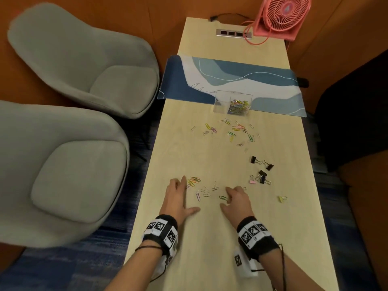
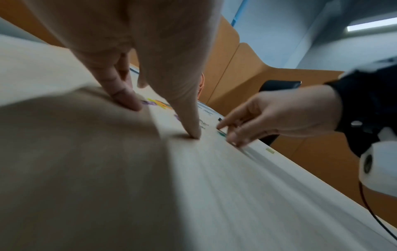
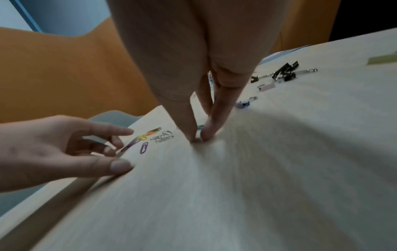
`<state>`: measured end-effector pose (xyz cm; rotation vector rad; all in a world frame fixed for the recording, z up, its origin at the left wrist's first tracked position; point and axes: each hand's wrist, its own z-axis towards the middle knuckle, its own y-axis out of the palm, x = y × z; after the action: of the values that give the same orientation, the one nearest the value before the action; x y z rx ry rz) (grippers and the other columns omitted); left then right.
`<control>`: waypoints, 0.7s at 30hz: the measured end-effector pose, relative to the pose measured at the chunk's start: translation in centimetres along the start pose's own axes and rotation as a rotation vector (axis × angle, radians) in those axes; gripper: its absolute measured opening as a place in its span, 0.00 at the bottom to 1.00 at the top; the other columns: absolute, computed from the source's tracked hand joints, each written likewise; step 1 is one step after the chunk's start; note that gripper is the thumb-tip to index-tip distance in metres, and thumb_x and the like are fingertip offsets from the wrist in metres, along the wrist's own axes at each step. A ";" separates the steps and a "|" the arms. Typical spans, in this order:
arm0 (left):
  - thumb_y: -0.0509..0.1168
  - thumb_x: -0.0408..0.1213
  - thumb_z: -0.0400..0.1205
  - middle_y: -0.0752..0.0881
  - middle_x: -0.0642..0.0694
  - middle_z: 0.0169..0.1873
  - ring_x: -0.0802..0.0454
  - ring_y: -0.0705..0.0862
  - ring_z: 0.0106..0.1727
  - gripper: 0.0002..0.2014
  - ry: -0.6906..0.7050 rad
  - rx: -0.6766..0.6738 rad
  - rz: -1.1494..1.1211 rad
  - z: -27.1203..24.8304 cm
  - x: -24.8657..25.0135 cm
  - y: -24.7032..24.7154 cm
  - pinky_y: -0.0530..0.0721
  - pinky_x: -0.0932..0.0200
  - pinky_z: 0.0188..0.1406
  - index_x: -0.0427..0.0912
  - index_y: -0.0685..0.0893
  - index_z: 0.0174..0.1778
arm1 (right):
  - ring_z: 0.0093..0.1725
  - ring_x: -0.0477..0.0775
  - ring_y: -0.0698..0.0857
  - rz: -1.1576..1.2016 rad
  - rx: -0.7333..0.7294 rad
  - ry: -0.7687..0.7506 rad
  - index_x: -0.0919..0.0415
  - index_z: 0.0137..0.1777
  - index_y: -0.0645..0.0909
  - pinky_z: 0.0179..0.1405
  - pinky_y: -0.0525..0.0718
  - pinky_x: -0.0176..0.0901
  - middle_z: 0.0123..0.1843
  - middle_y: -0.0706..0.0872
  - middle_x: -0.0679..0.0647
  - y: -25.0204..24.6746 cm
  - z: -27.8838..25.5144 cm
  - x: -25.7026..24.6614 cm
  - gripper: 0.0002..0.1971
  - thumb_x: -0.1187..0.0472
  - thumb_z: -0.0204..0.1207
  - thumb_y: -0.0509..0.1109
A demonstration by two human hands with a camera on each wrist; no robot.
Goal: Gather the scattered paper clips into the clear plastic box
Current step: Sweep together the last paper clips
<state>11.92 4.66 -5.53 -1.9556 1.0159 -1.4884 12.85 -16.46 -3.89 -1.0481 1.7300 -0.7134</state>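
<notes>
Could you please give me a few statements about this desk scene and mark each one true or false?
1. The clear plastic box already holds paper clips. True.
2. The pink fan stands beside the person's hands. False: it is at the far end of the table.
3. The left hand lies with fingers stretched out on the table. True.
4. The black binder clips lie to the left of the left hand. False: they lie to the right, beyond the right hand.
5. The box sits at the near edge of the blue desk mat. True.
</notes>
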 end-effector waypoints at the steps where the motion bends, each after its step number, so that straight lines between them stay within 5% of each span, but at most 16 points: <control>1: 0.79 0.54 0.69 0.65 0.46 0.68 0.49 0.69 0.68 0.53 0.022 0.015 0.011 0.3 0.5 0.5 0.70 0.58 0.73 0.45 0.56 0.84 | 0.51 0.52 0.78 0.027 0.031 0.000 0.63 0.71 0.77 0.55 0.74 0.33 0.57 0.78 0.57 0.3 0.3 -0.5 0.26 0.63 0.72 0.74; 4: 0.72 0.46 0.78 0.62 0.44 0.74 0.46 0.67 0.70 0.42 0.089 0.078 0.076 1.5 2.0 1.4 0.71 0.53 0.74 0.50 0.55 0.85 | 0.47 0.53 0.79 0.088 0.063 -0.015 0.65 0.65 0.81 0.53 0.74 0.33 0.55 0.80 0.59 0.7 1.4 -1.8 0.21 0.67 0.72 0.73; 8: 0.65 0.40 0.83 0.66 0.43 0.76 0.43 0.67 0.70 0.24 0.170 0.071 0.201 2.4 2.5 1.5 0.75 0.51 0.71 0.46 0.73 0.77 | 0.44 0.51 0.77 0.077 0.087 -0.019 0.67 0.60 0.83 0.50 0.76 0.36 0.56 0.80 0.60 0.3 2.0 -1.8 0.17 0.67 0.70 0.74; 10: 0.66 0.36 0.82 0.74 0.42 0.71 0.42 0.72 0.67 0.18 0.204 0.081 0.220 2.3 2.2 1.5 0.81 0.49 0.63 0.42 0.80 0.69 | 0.54 0.55 0.81 0.076 0.096 -0.060 0.66 0.67 0.80 0.62 0.79 0.38 0.62 0.77 0.59 0.5 1.7 -1.5 0.22 0.67 0.72 0.74; 13: 0.71 0.28 0.78 0.83 0.38 0.55 0.41 0.82 0.52 0.08 0.241 0.134 0.184 1.8 1.0 2.0 0.88 0.48 0.45 0.36 0.87 0.52 | 0.72 0.59 0.73 -0.013 0.104 -0.190 0.63 0.76 0.70 0.75 0.70 0.42 0.74 0.71 0.60 1.7 1.0 -2.0 0.27 0.65 0.77 0.69; 16: 0.74 0.26 0.74 0.83 0.42 0.45 0.44 0.82 0.42 0.04 0.225 0.097 0.234 1.0 -0.1 2.2 0.86 0.50 0.32 0.36 0.88 0.42 | 0.74 0.63 0.71 -0.148 0.110 -0.261 0.65 0.77 0.69 0.75 0.71 0.51 0.76 0.72 0.64 2.2 0.5 -3.3 0.28 0.61 0.77 0.69; 18: 0.74 0.28 0.75 0.83 0.42 0.42 0.44 0.82 0.39 0.02 0.208 0.079 0.233 0.6 -0.4 1.9 0.86 0.50 0.32 0.36 0.89 0.41 | 0.66 0.67 0.80 -0.305 0.118 -0.340 0.69 0.66 0.80 0.66 0.80 0.57 0.67 0.81 0.67 2.4 0.3 -3.8 0.27 0.58 0.69 0.78; 21: 0.71 0.33 0.79 0.84 0.42 0.42 0.44 0.83 0.40 0.05 0.180 0.091 0.193 0.4 -0.2 1.4 0.85 0.50 0.40 0.36 0.90 0.44 | 0.74 0.74 0.69 -0.549 -0.026 -0.433 0.72 0.73 0.71 0.75 0.68 0.63 0.75 0.71 0.74 3.1 -0.6 -3.7 0.23 0.66 0.79 0.63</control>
<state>11.92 3.96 -6.78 -1.6338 1.1555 -1.5923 11.92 -11.70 -4.68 -1.5896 1.0870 -0.7273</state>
